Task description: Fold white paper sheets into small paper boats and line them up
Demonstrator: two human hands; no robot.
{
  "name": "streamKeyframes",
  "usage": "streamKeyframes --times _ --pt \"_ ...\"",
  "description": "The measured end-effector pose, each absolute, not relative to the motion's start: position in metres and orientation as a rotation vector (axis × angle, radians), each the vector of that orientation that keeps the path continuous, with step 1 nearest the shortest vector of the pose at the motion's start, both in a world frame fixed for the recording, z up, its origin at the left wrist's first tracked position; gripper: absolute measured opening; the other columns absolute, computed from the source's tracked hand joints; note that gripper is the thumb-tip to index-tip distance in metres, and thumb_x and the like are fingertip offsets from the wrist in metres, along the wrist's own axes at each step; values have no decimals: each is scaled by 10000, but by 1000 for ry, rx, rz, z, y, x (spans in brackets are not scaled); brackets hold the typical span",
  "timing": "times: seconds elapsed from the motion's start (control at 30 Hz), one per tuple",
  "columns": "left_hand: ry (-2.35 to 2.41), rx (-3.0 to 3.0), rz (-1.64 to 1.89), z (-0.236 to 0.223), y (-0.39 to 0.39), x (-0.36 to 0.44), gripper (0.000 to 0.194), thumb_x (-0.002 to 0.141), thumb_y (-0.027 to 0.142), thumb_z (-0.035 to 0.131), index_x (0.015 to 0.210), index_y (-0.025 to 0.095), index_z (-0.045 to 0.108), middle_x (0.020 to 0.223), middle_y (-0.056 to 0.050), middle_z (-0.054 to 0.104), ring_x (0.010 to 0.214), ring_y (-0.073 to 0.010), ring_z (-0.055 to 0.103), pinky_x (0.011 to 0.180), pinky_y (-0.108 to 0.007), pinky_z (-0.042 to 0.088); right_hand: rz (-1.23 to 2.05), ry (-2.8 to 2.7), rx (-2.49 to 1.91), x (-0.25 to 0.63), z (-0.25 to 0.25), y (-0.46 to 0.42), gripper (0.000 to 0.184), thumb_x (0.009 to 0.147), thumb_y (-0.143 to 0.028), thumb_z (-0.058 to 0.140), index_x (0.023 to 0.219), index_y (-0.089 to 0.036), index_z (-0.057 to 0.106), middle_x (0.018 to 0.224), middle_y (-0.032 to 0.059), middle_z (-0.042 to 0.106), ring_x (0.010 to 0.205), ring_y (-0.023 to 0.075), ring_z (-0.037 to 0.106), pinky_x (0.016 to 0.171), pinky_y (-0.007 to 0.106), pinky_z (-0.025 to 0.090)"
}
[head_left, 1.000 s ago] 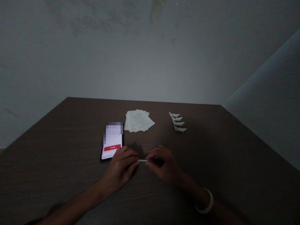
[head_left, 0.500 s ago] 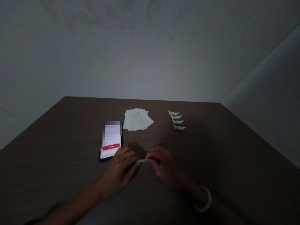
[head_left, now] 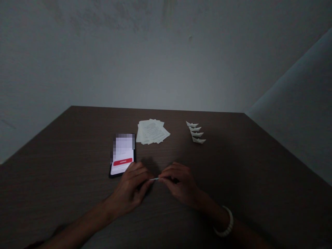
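Observation:
Between my fingertips is a small folded piece of paper (head_left: 155, 179), seen nearly edge-on as a thin white strip. My left hand (head_left: 133, 186) pinches its left end between thumb and fingers. The right end is pinched the same way by my right hand (head_left: 180, 181), with a pale bracelet (head_left: 228, 224) on that wrist. Most of the paper is hidden by the fingers, so its folded shape cannot be made out. Both hands are low over the dark wooden table (head_left: 160, 221), close together.
A phone (head_left: 121, 155) with a lit screen lies just beyond my left hand. Farther back is a loose stack of printed paper sheets (head_left: 152, 132). Several small folded paper boats (head_left: 197, 134) stand in a row to its right. A grey wall (head_left: 166, 62) rises behind the table.
Both hands keep their pinch on the folded paper. The strip has tilted slightly, and my right hand has shifted a little to the left. The view has moved slightly.

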State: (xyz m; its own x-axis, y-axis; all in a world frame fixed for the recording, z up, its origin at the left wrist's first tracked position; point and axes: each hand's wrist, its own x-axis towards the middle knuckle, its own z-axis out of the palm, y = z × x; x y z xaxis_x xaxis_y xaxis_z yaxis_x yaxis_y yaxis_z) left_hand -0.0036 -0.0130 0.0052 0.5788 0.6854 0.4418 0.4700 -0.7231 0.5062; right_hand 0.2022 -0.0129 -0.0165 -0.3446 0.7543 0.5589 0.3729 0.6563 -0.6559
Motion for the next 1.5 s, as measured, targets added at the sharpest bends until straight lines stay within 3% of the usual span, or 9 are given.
streamKeyframes --times 0.5,0.77,0.93,1.5 --pt "871 2503 865 10 -13 -1 179 942 152 455 949 183 632 769 -17 615 748 -176 478 698 -319 370 605 -2062 -899 204 -8 -14 62 866 -140 581 840 -196 587 796 5 628 746 127 585 708 253 437" --pt "886 2540 814 11 -15 -3 244 943 158 433 781 157 615 689 -29 555 730 -183 451 671 -333 349 664 -2047 -915 201 -10 -14 52 877 -170 598 831 -194 606 788 6 636 740 124 587 707 242 433" --pt "880 2491 1017 8 -13 -1 112 903 133 530 946 159 631 794 -35 625 744 -171 483 678 -317 392 659 -2049 -928 202 -6 -14 69 862 -130 594 825 -187 607 786 6 632 744 122 581 704 239 426" --pt "938 2222 1161 15 -10 1 123 859 175 608 863 223 722 725 -4 691 653 -139 567 589 -271 462 695 -1854 -1120 201 -16 -15 22 800 -220 689 798 -203 675 611 -41 585 525 85 481 509 203 350"
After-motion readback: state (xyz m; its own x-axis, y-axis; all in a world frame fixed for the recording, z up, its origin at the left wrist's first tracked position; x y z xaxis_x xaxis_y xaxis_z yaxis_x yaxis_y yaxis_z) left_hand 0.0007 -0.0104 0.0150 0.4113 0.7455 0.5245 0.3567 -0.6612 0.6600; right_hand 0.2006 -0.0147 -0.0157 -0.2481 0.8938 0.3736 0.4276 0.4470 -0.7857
